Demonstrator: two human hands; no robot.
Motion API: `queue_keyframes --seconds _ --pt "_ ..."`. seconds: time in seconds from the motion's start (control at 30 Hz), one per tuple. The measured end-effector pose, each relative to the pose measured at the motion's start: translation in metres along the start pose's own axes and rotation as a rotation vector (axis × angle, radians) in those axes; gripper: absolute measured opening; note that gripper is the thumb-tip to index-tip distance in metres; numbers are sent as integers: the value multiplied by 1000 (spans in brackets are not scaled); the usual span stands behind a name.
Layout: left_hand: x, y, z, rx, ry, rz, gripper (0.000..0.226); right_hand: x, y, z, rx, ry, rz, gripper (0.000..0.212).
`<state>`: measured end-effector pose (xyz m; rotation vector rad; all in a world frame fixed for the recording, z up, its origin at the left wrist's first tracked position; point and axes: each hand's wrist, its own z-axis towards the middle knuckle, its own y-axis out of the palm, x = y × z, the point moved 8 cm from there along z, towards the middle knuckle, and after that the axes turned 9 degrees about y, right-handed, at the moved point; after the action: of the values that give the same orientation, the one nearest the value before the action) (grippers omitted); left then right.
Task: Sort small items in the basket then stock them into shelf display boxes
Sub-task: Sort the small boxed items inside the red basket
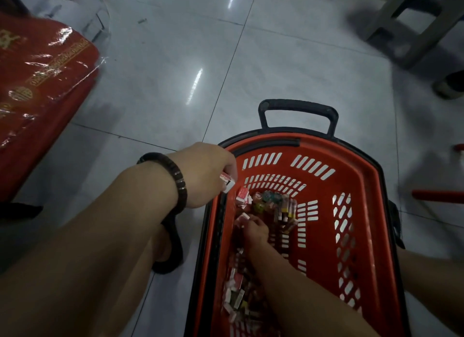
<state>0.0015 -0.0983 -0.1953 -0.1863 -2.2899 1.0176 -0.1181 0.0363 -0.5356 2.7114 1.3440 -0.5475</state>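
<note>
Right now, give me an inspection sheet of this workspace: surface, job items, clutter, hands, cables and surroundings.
Surface: glossy grey tiled floor.
Job's things: red shopping basket stands on the floor; small boxes lie along its bottom.
Clutter: red foil-wrapped package on the floor at left.
Hands: left hand, bracelet on its wrist, grips a red-and-white box at the basket's left rim; right hand is down among the boxes, grip unclear.
Cables: nothing seen.
Surroundings: grey plastic stool at upper right; sandalled foot beside the basket.
</note>
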Motion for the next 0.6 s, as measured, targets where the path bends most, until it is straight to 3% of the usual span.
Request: queue_keyframes --seconds 0.13,0.3,0.47,0.6 --pt "-3 4 1 -22 37 -29 19 4 3 17 67 27 0 35" --pt "-2 6 5 -19 48 -49 18 -3 -2 14 126 3 -25 36" --pt "2 8 8 -12 61 -70 17 -16 -7 6 172 -133 -308 30" --pt "0 10 11 -12 54 -109 17 -17 -18 1 115 -226 -450 32"
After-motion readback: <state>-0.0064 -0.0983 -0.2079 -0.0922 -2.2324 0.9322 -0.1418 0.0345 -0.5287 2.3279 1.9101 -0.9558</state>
